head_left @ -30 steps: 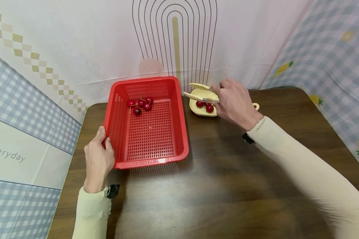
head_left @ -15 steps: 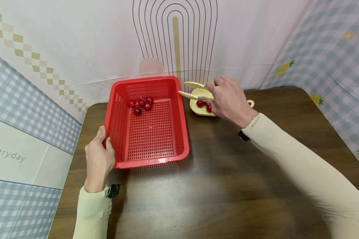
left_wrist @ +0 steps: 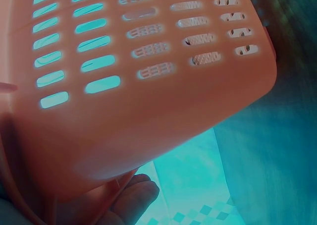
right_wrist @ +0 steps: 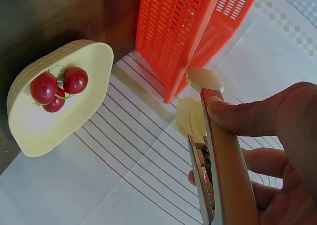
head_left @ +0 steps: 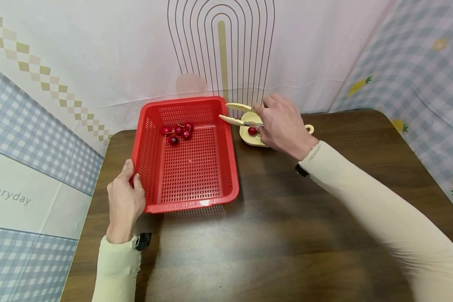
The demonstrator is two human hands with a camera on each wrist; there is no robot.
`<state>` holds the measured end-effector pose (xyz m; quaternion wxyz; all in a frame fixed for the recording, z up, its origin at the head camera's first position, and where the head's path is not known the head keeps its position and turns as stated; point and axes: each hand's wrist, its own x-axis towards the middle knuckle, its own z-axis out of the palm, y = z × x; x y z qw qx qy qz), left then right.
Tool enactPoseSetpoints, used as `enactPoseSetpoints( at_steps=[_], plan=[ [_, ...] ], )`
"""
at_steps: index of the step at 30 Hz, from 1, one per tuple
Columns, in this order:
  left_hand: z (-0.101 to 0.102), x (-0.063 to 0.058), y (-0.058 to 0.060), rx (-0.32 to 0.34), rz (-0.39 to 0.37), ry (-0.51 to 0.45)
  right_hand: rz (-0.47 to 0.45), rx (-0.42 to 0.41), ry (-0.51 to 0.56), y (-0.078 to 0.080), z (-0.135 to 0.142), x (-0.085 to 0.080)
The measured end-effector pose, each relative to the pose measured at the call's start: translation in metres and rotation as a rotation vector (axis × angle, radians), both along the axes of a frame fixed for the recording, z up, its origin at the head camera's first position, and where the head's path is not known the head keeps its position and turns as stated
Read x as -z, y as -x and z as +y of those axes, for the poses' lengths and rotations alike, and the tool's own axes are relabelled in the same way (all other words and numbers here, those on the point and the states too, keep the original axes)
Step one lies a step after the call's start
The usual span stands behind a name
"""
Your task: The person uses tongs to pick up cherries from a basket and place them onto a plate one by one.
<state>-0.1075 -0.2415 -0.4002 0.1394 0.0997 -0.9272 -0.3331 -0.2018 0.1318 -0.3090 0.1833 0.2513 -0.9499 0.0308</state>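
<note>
My left hand grips the left rim of a red perforated plastic basket, thumb inside. In the left wrist view, fingertips show under the rim beside the basket wall. Several cherries lie at the basket's back left. My right hand holds metal tongs with cream tips. Those tips stand apart with no cherry visible between them, near the basket's right rim. Below the hand sits a pale yellow dish, partly hidden; the right wrist view shows three cherries in it.
A dark wooden table carries everything. Behind it hangs a white patterned cloth. A checked cloth closes off the right side. The dish's ring handle sticks out past my right hand.
My right hand has moved left with the tongs, from over the dish toward the basket's right rim. The left hand and basket have stayed put.
</note>
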Motion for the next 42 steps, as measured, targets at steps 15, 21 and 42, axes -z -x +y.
enactPoseSetpoints(
  at_steps=[15,21,42],
  plan=[
    [0.000,0.001,-0.001,0.002,0.007,0.001,-0.024,0.000,-0.016,0.002,-0.010,0.001],
    [-0.001,0.002,-0.001,0.000,0.005,0.003,-0.019,-0.008,-0.031,0.003,-0.016,0.000],
    [-0.001,0.001,0.000,0.003,0.008,-0.001,0.009,-0.038,-0.063,0.007,-0.031,0.004]
  ],
)
